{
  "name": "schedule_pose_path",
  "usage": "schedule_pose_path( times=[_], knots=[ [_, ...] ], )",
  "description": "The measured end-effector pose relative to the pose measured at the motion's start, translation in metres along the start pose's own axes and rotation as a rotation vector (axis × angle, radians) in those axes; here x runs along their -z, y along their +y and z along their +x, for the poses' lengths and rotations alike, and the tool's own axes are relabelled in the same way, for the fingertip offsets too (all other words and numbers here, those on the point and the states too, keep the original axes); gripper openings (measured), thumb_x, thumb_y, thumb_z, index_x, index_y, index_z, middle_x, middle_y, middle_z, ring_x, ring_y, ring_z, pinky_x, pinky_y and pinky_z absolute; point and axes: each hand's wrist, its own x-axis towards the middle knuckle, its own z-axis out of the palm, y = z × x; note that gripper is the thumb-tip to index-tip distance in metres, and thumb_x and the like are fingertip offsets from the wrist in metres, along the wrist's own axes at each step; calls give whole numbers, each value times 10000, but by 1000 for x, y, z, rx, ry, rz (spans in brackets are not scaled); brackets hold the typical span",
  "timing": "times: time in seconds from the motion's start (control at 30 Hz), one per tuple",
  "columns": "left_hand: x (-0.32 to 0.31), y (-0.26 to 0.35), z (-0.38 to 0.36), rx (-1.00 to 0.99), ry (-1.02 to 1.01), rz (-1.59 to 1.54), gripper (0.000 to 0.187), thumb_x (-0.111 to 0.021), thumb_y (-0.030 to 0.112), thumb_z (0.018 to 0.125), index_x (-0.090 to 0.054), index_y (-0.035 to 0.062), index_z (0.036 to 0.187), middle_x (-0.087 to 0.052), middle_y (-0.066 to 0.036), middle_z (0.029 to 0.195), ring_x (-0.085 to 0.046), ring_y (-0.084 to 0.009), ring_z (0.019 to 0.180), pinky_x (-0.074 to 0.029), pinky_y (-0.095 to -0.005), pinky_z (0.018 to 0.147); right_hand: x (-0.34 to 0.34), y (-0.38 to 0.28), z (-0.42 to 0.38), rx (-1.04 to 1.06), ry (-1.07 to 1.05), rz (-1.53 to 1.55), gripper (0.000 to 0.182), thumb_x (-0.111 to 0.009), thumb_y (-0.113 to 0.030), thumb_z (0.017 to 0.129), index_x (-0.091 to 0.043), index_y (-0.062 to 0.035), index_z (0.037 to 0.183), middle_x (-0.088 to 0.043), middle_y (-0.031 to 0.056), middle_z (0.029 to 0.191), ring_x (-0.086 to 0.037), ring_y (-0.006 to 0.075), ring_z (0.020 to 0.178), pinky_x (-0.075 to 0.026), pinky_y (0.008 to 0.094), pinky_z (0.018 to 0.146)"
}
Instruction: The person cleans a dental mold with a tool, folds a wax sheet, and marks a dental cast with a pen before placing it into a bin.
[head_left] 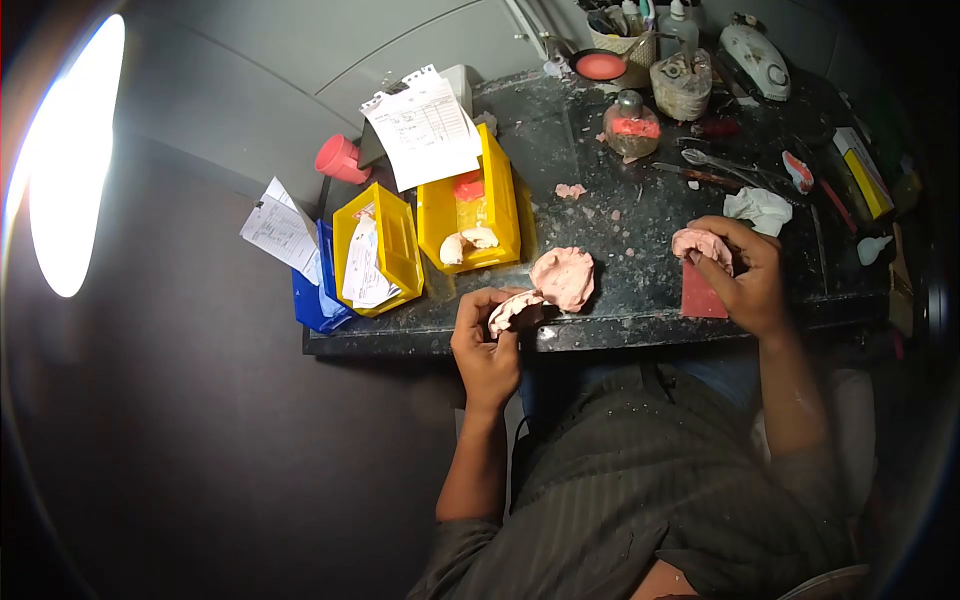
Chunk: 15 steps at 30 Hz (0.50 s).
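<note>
The left hand (486, 352) pinches the pale cast (512, 310) near the round cast (563, 278) on the surface (560, 225), the right hand (752, 278) the pink cast (700, 242) by the red sheet (704, 298), both seemingly edge-held to keep faces uncovered.

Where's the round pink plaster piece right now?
Head view, near the bench's front edge: the round pink plaster piece lies just beyond the left hand, right of the yellow bins.
</note>
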Motion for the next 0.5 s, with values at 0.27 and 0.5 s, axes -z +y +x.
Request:
schedule_pose_path(
  times=[0.27,0.5],
  knots=[
    [1,-8,-5,-42,-14,-82,239,-532,-114,917,-440,-4,1109,-668,-233,1080,-690,-235,945,-574,-351,859,-17,-14,5,-19,-103,-112,345,-666,119,770,-697,29,1101,-722,108,956,-685,119,797,-524,227,668],
    [5,-13,-8,-147,-33,-194,250,-588,-36,950,-407,7,1117,-657,-277,1083,-696,-271,911,-586,-373,835,-24,-8,7,-3,-95,-92,355,-655,129,781,-691,45,1123,-724,123,1028,-702,146,917,-548,250,774]
  ],
)
